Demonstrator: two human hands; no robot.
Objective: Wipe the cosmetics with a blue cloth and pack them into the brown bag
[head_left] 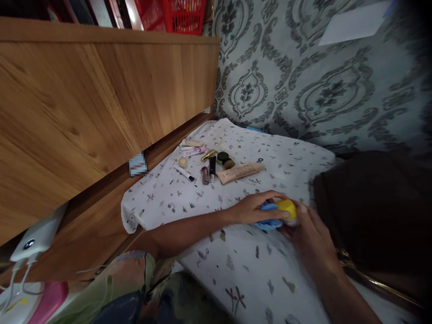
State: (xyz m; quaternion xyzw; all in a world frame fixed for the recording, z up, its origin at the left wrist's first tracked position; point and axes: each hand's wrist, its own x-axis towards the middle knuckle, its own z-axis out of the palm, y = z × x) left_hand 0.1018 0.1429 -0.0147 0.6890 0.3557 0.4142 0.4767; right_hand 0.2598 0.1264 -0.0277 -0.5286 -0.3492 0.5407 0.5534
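My left hand (251, 208) is closed on a crumpled blue cloth (267, 220), its fingertips reaching the yellow top of a small container (286, 207). From the other side, my right hand (312, 231) grips this container, whose lower part looks pale and is mostly covered by fingers. Both hands meet just above a white printed cloth (229, 263). Beyond them lie a beige squeeze tube (240, 173), a black tube (212, 167), a dark round jar (222, 157), a brush head (228, 163), a gold tube (208, 155) and a brownish lip tube (205, 175).
A wooden cabinet (111, 99) borders the left, with a red basket (184, 15) on top. At right stands a dark brown bag (374, 216). A white power bank (37, 238) with cables sits lower left. Patterned wallpaper (290, 67) rises behind.
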